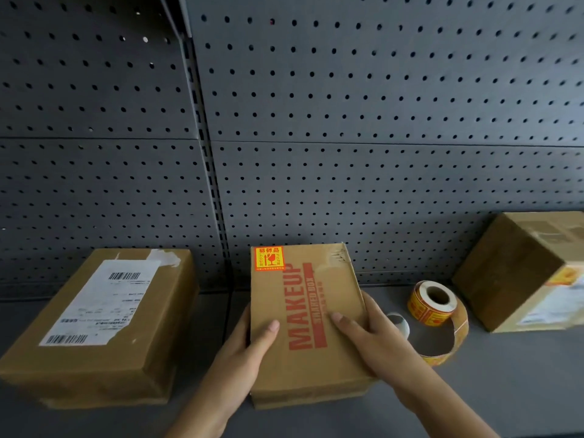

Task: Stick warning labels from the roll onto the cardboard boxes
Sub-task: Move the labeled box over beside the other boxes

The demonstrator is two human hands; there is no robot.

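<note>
Makeup box (303,324): lies flat in the middle of the grey shelf (505,390), its long side running away from the person. A red-and-yellow warning label (269,258) already sits on its far left corner.
Left hand (252,346): grips the box's left edge, thumb on top, fingers down the side.
Right hand (369,336): clasps the right edge in the same way, one digit laid across the lid.
Handling: probably light. The thin corrugated card looks stiff enough to lift by its long edges, though the far right corner is dented and would crush easily.
Label roll (434,306): lies core-up just right of the box. Its loose strip (455,339) curls toward the front. The labels are likely floppy and tacky, best peeled by a corner.
Around: a flat parcel (104,324) with a shipping slip lies to the left, and a taller carton (518,273) stands at the far right.
In the way: a white paper curl (399,324) and the strip lie beside the right hand. The pegboard (347,121) closes the back.
</note>
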